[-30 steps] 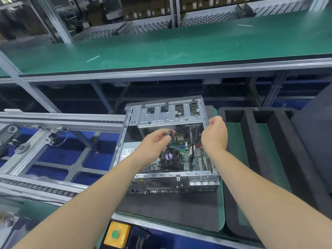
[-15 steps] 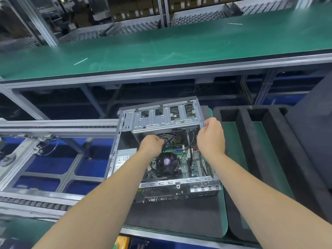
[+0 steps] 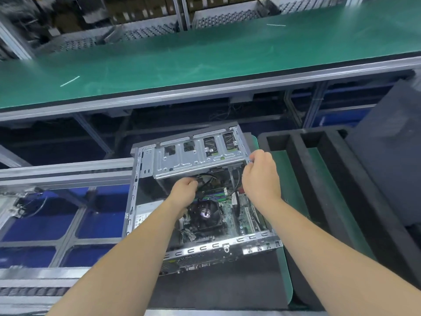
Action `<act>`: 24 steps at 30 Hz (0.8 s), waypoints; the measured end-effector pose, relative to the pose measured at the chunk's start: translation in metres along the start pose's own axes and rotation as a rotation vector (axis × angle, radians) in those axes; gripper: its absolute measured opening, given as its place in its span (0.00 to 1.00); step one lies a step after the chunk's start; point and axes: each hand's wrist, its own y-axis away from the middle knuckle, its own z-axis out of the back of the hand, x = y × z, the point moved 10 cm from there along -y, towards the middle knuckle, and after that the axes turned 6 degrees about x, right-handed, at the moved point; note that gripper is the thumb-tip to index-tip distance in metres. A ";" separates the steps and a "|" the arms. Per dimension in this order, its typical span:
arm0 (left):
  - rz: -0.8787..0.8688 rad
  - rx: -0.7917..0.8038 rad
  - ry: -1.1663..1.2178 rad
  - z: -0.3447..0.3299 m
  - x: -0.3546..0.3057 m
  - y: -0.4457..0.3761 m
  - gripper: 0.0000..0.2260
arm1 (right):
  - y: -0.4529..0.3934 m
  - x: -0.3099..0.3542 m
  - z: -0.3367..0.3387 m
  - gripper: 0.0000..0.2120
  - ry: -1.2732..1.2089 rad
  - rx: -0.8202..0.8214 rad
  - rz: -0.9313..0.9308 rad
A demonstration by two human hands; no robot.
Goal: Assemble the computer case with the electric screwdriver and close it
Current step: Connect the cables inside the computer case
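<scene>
An open grey computer case [image 3: 134,201] lies on its side on a dark mat, its motherboard and black CPU fan [image 3: 206,216] exposed. A metal drive cage [image 3: 196,158] spans its far end. My left hand [image 3: 183,193] reaches inside under the cage, fingers curled round black cables [image 3: 206,180]. My right hand [image 3: 260,176] grips the cage's right corner with curled fingers. No electric screwdriver or side panel is in view.
A black foam tray [image 3: 296,156] with long slots lies to the right on a green mat [image 3: 284,258]. A wide green conveyor belt [image 3: 205,55] runs behind. Metal rails [image 3: 66,172] over blue bins stand at the left.
My left hand has pushed deeper into the case under the drive cage. My right hand has slid up to the cage's right corner. The view has shifted slightly.
</scene>
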 end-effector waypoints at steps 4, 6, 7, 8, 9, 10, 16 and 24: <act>-0.040 -0.009 -0.024 0.001 -0.010 0.001 0.09 | 0.001 -0.001 0.000 0.08 -0.003 -0.002 -0.006; -0.054 0.004 -0.013 0.000 -0.011 0.001 0.07 | 0.001 -0.001 -0.001 0.08 -0.004 0.001 -0.006; -0.055 0.015 0.004 -0.002 -0.011 0.001 0.07 | 0.001 -0.001 -0.001 0.07 -0.004 0.002 -0.004; -0.052 0.025 0.019 -0.003 -0.009 0.000 0.07 | 0.001 0.000 -0.001 0.07 -0.002 0.002 -0.001; -0.043 0.033 0.027 -0.004 -0.006 -0.002 0.09 | 0.001 0.000 -0.001 0.07 -0.001 0.002 0.002; -0.034 0.035 0.034 -0.004 -0.003 -0.004 0.09 | 0.001 0.000 0.000 0.07 -0.001 0.002 0.004; -0.014 0.040 0.068 -0.004 0.002 -0.006 0.12 | 0.002 0.000 0.000 0.08 -0.006 0.009 0.000; -0.086 -0.003 0.073 -0.003 -0.002 -0.007 0.08 | 0.001 0.000 -0.002 0.06 0.010 0.010 0.020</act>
